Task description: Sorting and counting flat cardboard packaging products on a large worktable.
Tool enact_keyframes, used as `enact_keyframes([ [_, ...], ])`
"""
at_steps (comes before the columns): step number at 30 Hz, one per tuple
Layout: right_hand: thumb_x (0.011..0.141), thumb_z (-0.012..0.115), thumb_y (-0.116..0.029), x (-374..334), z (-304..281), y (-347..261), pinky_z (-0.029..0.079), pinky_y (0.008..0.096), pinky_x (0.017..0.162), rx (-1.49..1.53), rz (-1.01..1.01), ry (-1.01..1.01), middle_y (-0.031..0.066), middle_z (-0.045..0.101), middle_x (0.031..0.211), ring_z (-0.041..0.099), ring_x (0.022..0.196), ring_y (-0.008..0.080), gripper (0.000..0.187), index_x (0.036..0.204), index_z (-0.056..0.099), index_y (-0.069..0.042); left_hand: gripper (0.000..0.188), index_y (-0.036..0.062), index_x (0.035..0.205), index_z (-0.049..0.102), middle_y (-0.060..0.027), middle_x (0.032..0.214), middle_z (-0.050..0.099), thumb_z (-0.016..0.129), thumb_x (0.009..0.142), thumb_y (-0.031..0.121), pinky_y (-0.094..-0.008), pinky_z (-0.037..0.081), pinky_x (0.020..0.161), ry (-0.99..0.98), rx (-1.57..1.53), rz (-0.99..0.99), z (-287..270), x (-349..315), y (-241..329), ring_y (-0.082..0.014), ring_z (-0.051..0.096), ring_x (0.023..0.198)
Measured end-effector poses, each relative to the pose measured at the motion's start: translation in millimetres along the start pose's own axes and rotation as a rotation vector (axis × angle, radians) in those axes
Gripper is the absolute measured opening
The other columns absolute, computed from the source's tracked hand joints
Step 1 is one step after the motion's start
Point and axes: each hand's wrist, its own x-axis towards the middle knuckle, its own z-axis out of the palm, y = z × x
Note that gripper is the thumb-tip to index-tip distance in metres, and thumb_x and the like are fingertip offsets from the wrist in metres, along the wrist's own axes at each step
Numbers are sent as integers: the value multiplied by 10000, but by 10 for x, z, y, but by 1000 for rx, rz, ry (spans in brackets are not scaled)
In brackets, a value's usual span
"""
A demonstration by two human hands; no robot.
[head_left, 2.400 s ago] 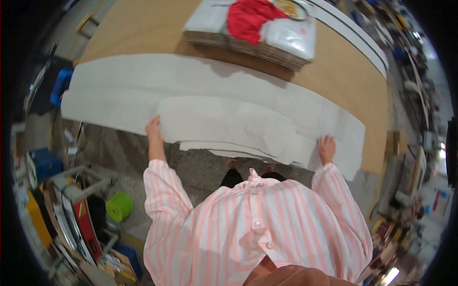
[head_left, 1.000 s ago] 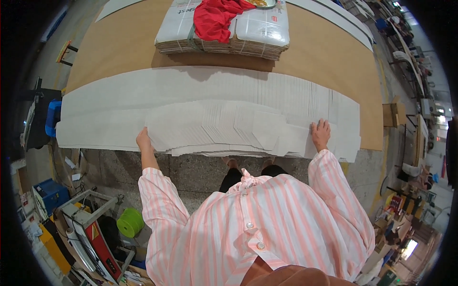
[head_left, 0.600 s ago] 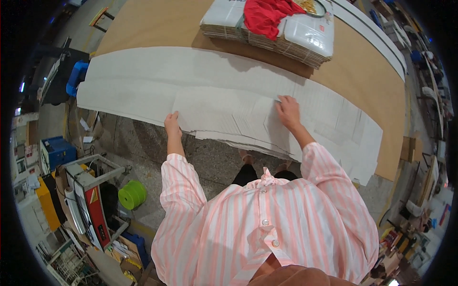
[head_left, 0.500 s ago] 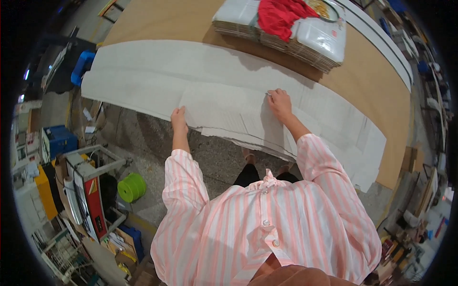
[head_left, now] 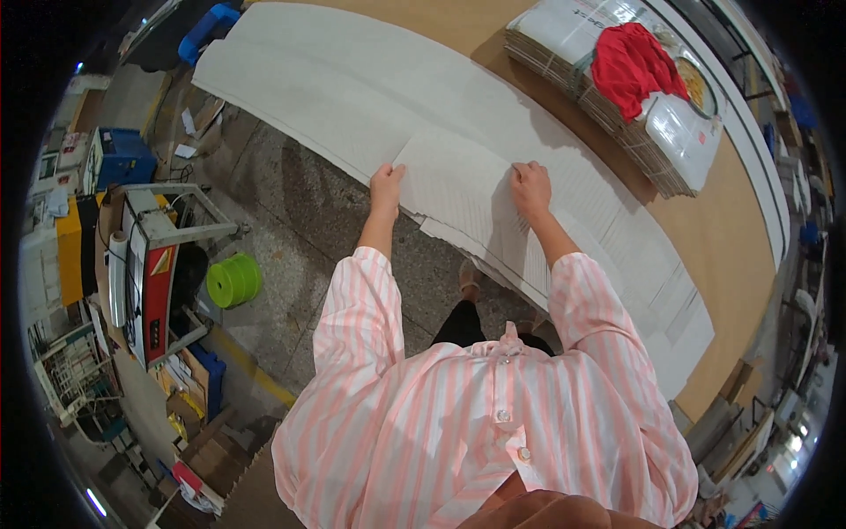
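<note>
A ridged white cardboard sheet (head_left: 458,181) lies over a long stack of white sheets (head_left: 326,66) on a brown-topped table (head_left: 740,256). My left hand (head_left: 386,187) is closed on the sheet's left end at the stack's near edge, thumb on top. Farther right, my right hand (head_left: 531,188) rests on the sheet with curled fingers; whatever it may hold is hidden. Along the near edge the cardboard layers look torn and uneven, and they stick out over the floor.
Strapped cardboard bundles (head_left: 608,115) in white wrap stand at the far right, a red cloth (head_left: 636,70) on top. On the floor to the left are a lime-green round stool (head_left: 234,281), a metal-framed machine (head_left: 154,273) and a blue box (head_left: 123,157).
The view has turned, so the table slants more and the bundles sit farther right. My left hand still grips the sheet's end; my right hand stays on top, its fingers more curled.
</note>
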Motion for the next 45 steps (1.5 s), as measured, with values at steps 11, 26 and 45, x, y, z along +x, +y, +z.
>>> enact_keyframes([
  [11, 758, 535, -164, 196, 236, -329, 430, 386, 756, 118, -10, -55, 104, 579, 868, 522, 858, 288, 191, 902, 648, -115, 127, 20, 770, 528, 12, 721, 495, 573, 816, 130, -247, 358, 621, -19, 35, -64, -2, 11, -3, -76, 435, 698],
  [26, 794, 551, -181, -544, -892, 841, 373, 391, 885, 102, 55, 82, 153, 538, 1060, 481, 1001, 319, 368, 1128, 516, -31, 227, 10, 757, 520, 28, 582, 357, 591, 805, 221, -287, 301, 493, 47, -194, -115, 8, -119, 100, -98, 355, 550],
  [45, 784, 512, -351, -3528, -2451, 2823, 384, 470, 872, -527, 1091, 17, 117, 436, 1221, 401, 1107, 346, 453, 1171, 470, -121, 178, 52, 890, 600, -113, 901, 528, 559, 742, 143, -397, 439, 714, -29, 1011, 654, 1270, -1843, -93, -292, 497, 873],
])
